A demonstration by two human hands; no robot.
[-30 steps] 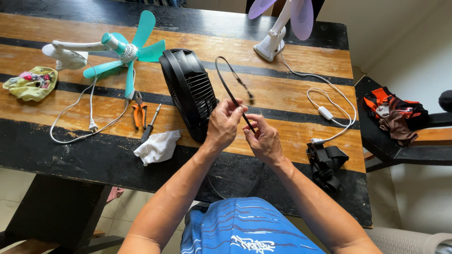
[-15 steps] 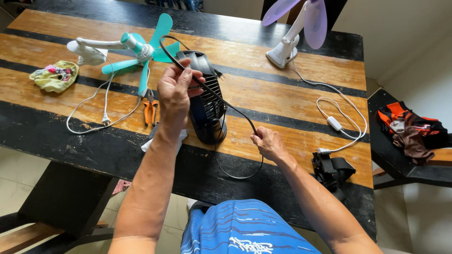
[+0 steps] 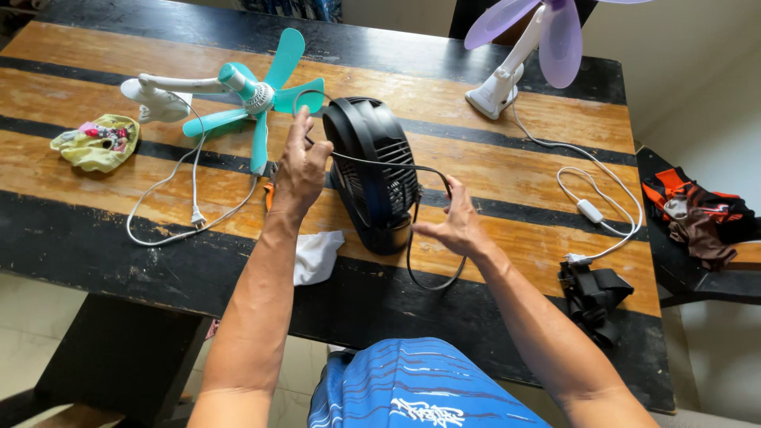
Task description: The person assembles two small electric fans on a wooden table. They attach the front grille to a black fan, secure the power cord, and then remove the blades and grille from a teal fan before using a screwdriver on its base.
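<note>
So we've got the small black fan (image 3: 376, 170) standing upright near the front-middle of the desk (image 3: 491, 150), and its black power cord (image 3: 380, 163) is draped across the grille. Our left hand (image 3: 301, 170) is up at the fan's left side with the fingers pinched on the cord, which loops up behind the fan from there. Our right hand (image 3: 456, 226) is just to the right of the fan's base, fingers spread loose; the cord runs right by the fingertips and then sags in a loop over the desk's dark front edge, but we honestly can't tell if it's gripped or just brushing them.

Around it: a teal clip fan (image 3: 254, 99) with a white cord to the left, a white cloth (image 3: 317, 255) under our left forearm, a lilac fan (image 3: 523, 47) at the back right, and a black strap bundle (image 3: 593, 293) by the right edge.
</note>
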